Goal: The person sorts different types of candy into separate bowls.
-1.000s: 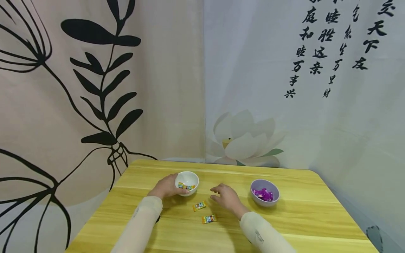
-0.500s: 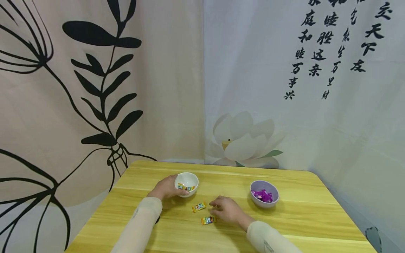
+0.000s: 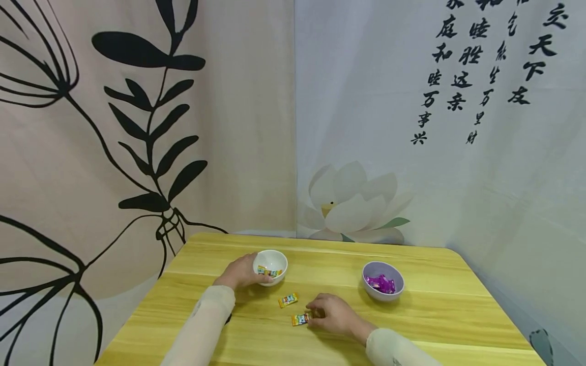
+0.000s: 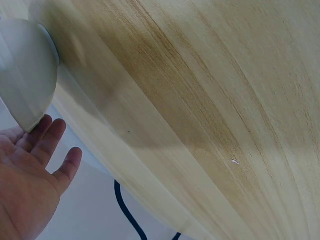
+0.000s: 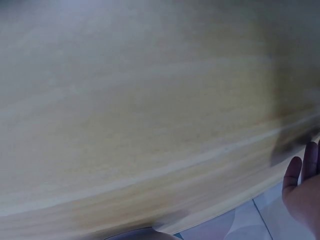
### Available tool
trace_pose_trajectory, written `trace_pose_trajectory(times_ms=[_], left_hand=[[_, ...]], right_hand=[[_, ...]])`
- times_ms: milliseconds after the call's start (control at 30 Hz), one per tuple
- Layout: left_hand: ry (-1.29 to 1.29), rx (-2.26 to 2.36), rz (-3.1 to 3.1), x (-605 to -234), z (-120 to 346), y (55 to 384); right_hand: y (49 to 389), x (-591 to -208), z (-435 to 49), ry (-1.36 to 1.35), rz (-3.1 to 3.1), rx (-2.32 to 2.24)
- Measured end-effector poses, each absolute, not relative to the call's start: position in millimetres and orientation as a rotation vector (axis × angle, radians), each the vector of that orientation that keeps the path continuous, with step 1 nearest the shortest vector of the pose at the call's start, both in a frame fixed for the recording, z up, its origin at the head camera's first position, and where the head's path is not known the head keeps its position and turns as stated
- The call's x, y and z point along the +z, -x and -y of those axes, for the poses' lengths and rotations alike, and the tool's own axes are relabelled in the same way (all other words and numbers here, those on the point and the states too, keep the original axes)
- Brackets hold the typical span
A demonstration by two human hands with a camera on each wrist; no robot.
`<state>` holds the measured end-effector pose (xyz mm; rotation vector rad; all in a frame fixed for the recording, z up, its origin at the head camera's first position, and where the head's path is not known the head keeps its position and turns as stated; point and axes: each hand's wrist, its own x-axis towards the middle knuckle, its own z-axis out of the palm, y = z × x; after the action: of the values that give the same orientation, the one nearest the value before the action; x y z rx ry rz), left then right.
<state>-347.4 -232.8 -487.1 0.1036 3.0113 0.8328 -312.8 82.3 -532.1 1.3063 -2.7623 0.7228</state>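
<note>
A white bowl (image 3: pixel 277 259) with several yellow wrapped candies (image 3: pixel 270 272) inside stands at the left of the table. My left hand (image 3: pixel 241 272) holds its left side, the thumb at the near rim; in the left wrist view, fingers lie against the bowl (image 4: pixel 27 70). On the table, one wrapped candy (image 3: pixel 288 300) lies in front of the bowl. A nearer candy (image 3: pixel 299 319) has its right end partly covered by the fingertips of my right hand (image 3: pixel 336 315). Thumb and index finger look apart there; whether they touch the candy is unclear.
To the right stands a purple bowl (image 3: pixel 383 295) with purple wrapped candies (image 3: pixel 381 283). The wooden table (image 3: pixel 435 305) ends at a printed curtain (image 3: pixel 247 152) behind. A black cable (image 4: pixel 125 207) hangs past the table edge in the left wrist view.
My right hand has come down and nearer over the table, from beside the farther candy to the right end of the nearer one. The left hand and both bowls have stayed put.
</note>
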Motion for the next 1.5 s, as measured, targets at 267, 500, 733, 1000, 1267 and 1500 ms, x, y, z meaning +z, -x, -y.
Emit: trace_pose_trajectory(times_ms=[267,500,733,1000,1267,1500], left_hand=[[-0.078,0.847,-3.002,-489.3,233.1,347.4],[-0.059,0.834,-3.005,-490.8,233.7,348.2],[-0.082,0.834,-3.010,-491.7,234.2,349.1],[-0.085,0.829,-3.014,-493.3,233.5,349.1],[-0.114,0.820,-3.029,-493.9,234.2,350.1],[-0.136,0.815,-3.034,-492.4,234.6,349.5]], right_hand=[[310.1,-533.4,-80.5,-1.319,2.770,0.681],[311.2,-535.8,-80.0,-1.358,2.732,0.617],[310.7,-535.5,-80.0,-1.386,2.706,0.594],[311.2,-536.0,-78.5,-1.393,2.688,0.570],[310.8,-535.5,-76.9,-1.370,2.691,0.551],[311.1,-534.5,-74.6,-1.331,2.721,0.580]])
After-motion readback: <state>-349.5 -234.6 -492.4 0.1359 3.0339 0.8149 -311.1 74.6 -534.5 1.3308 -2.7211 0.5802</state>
